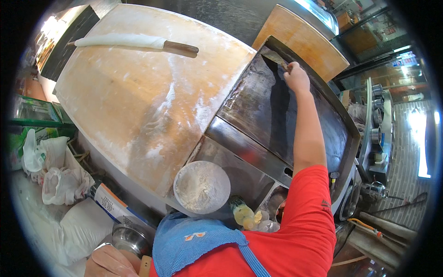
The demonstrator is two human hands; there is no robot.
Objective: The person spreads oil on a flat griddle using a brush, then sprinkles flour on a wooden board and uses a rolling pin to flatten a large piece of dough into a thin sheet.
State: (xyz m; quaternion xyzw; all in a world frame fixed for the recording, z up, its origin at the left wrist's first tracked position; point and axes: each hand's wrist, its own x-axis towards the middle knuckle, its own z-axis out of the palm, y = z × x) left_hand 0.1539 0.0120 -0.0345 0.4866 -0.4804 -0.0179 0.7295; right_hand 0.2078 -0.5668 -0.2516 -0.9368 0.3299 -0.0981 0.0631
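My right hand [297, 78] reaches out over the dark metal griddle [252, 100] and is closed on the handle of a flat scraper or spatula [273, 57], whose blade lies near the griddle's far corner. At the bottom left edge, a partly cut-off shape looks like my left hand [112, 265], beside a wooden handle [145, 266]; its grip is unclear. A wooden rolling pin [180, 47] wrapped in a sheet of dough [121, 40] rests across the far part of the floured board [124, 90]. A white bowl of flour [202, 187] stands at the board's near corner.
A second wooden board [301, 38] lies beyond the griddle. Bottles or jars [242, 214] stand right of the bowl. Plastic bags [59, 183], a white sack [83, 228] and a steel bowl [129, 239] are lower left. Shelves with metal pots [376, 135] stand at the right.
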